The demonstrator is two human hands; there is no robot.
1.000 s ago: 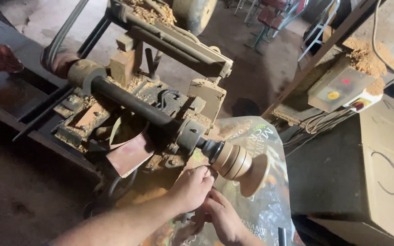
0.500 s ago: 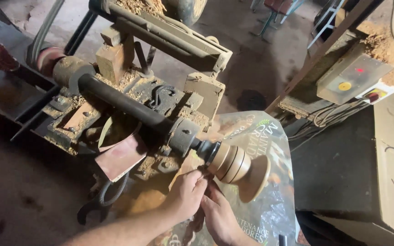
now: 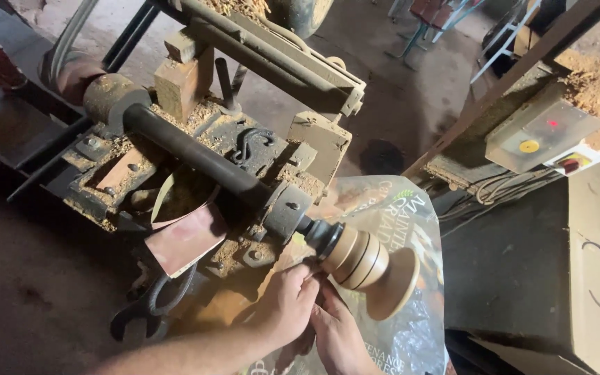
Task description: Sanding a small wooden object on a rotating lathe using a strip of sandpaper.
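at the far left a dark wrench [image 3: 148, 310] lies below the sawdust-caked lathe bed [image 3: 196, 160]; i leave it there. my left hand [image 3: 287, 304] is curled just under the chuck, and i cannot tell what it pinches, while my right hand [image 3: 338, 335] presses beside it, its grip hidden too. the grooved wooden piece [image 3: 373, 267] sits on the spindle, so i'd judge light, steady pressure best, fingers clear of the flared rim.

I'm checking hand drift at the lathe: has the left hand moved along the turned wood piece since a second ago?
No. The left hand stays just under the wood piece beside the chuck; only the camera shifted.
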